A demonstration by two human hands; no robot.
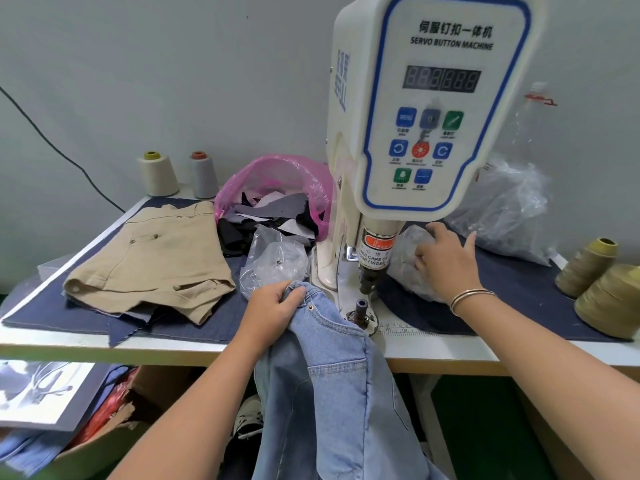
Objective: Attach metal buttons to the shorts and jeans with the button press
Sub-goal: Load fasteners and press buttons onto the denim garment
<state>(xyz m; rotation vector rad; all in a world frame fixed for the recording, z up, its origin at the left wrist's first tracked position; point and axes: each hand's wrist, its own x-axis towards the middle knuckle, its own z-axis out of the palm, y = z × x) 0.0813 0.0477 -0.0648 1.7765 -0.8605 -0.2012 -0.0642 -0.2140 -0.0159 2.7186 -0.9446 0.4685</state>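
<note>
Light blue jeans (332, 375) hang over the table's front edge, their waistband just left of the press die (361, 308). My left hand (273, 306) grips the waistband, where a small metal button (310, 307) shows. The white servo button machine (426, 109) stands over the die. To its right, my right hand (446, 261) reaches into a clear plastic bag (408, 261), its fingertips hidden in the plastic. Beige shorts (156, 258) lie flat on the left of the table.
A pink bag of fabric scraps (273, 188) and a clear bag (273, 261) sit behind the jeans. Thread cones stand at back left (157, 174) and at the right edge (588, 268). A large clear bag (505, 209) lies at back right. A cardboard box (114, 431) sits under the table.
</note>
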